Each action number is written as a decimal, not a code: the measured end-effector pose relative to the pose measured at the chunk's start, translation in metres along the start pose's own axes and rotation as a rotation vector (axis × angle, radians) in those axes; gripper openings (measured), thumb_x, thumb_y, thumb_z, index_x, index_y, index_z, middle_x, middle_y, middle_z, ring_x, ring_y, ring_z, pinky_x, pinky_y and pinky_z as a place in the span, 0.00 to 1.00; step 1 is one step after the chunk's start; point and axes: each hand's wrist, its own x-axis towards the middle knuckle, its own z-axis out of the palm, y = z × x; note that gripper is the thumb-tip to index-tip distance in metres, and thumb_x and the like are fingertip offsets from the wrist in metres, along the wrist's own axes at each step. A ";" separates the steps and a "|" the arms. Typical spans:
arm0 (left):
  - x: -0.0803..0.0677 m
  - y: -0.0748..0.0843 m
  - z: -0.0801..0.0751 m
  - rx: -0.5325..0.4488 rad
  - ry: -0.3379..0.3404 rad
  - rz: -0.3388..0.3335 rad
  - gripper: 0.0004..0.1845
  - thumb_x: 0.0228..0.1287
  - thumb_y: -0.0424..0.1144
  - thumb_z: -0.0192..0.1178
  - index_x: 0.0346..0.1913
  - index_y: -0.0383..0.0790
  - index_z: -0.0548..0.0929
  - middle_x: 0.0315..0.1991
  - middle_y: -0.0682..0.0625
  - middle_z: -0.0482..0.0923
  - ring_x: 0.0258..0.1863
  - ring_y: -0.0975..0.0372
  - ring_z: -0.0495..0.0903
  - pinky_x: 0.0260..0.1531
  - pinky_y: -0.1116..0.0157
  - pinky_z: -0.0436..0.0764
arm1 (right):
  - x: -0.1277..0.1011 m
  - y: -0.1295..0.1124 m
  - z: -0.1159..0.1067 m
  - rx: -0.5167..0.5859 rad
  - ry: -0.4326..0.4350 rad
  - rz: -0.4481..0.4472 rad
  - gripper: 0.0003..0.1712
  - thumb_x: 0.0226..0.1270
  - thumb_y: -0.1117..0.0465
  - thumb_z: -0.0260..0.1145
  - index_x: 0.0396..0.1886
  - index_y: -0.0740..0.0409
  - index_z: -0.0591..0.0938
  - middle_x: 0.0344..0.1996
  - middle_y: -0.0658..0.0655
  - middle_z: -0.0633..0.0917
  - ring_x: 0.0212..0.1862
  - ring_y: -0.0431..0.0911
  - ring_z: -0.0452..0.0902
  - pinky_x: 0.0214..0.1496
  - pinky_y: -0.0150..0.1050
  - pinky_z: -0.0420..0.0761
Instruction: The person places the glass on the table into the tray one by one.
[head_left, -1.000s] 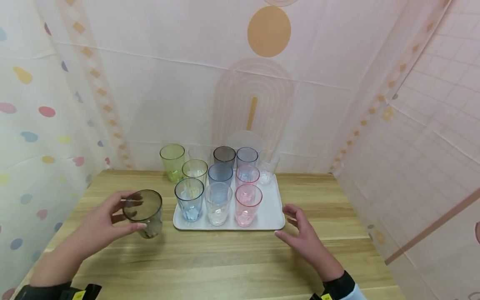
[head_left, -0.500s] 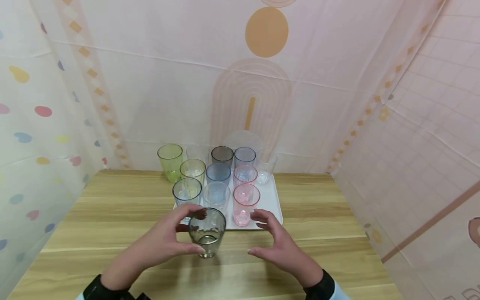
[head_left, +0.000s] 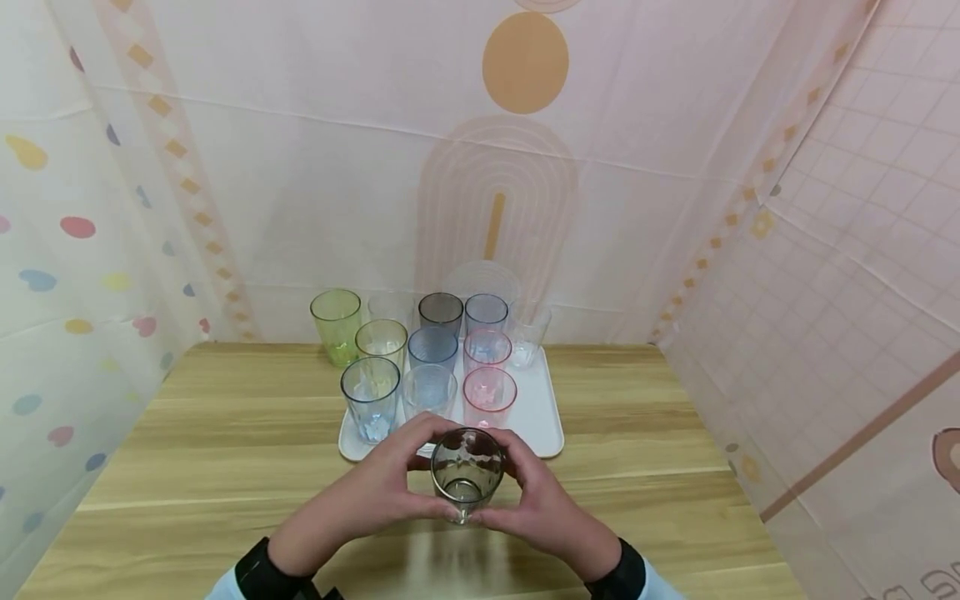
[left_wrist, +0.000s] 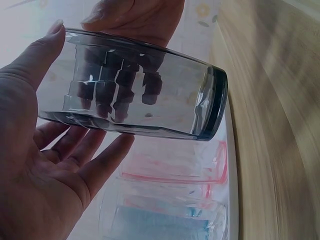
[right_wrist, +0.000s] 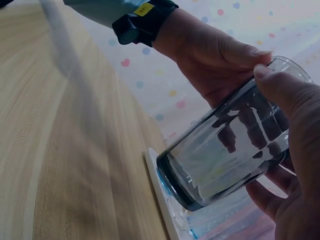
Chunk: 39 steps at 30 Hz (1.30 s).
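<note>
A smoky grey drinking glass [head_left: 467, 468] is held upright just in front of the tray, raised off the wooden table. My left hand [head_left: 390, 483] grips it from the left, thumb at the near side and fingers curled round the far side. From the right, my right hand [head_left: 542, 504] grips the same glass in a mirrored way. In the left wrist view the glass [left_wrist: 145, 90] shows faceted walls and a thick dark base, with the other hand's fingers visible through it. The right wrist view has the glass [right_wrist: 225, 145] tilted across the picture, base toward the tray.
Behind the hands lies a white tray [head_left: 542, 417] with several tumblers in rows, among them a pink glass [head_left: 489, 392], a light blue glass [head_left: 371, 400] and a dark grey glass [head_left: 441, 311]. A green glass [head_left: 336, 327] stands at the back left. Patterned curtains enclose the wooden table [head_left: 225, 417].
My left hand has carried the grey glass from the left of the tray to the front middle. My right hand has moved left and now grips the glass too.
</note>
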 end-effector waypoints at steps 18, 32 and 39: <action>-0.054 -0.021 -0.026 0.636 0.145 -0.151 0.47 0.60 0.66 0.81 0.75 0.45 0.77 0.70 0.51 0.80 0.68 0.50 0.82 0.64 0.42 0.84 | -0.022 0.005 -0.017 -0.058 0.138 0.095 0.52 0.60 0.69 0.87 0.81 0.53 0.71 0.69 0.61 0.83 0.69 0.60 0.82 0.72 0.51 0.83; -0.124 -0.069 -0.087 0.892 0.282 -0.278 0.56 0.56 0.65 0.82 0.77 0.32 0.74 0.75 0.27 0.72 0.69 0.31 0.74 0.63 0.27 0.73 | -0.045 0.015 -0.042 -0.123 0.271 0.198 0.48 0.62 0.67 0.86 0.79 0.57 0.72 0.69 0.61 0.84 0.69 0.61 0.81 0.73 0.40 0.80; -0.128 -0.076 -0.091 0.893 0.271 -0.314 0.58 0.60 0.67 0.79 0.80 0.30 0.68 0.79 0.25 0.66 0.75 0.29 0.67 0.80 0.27 0.54 | -0.034 0.028 -0.068 -0.164 0.335 0.252 0.47 0.66 0.67 0.84 0.81 0.62 0.70 0.70 0.64 0.82 0.71 0.60 0.80 0.72 0.37 0.80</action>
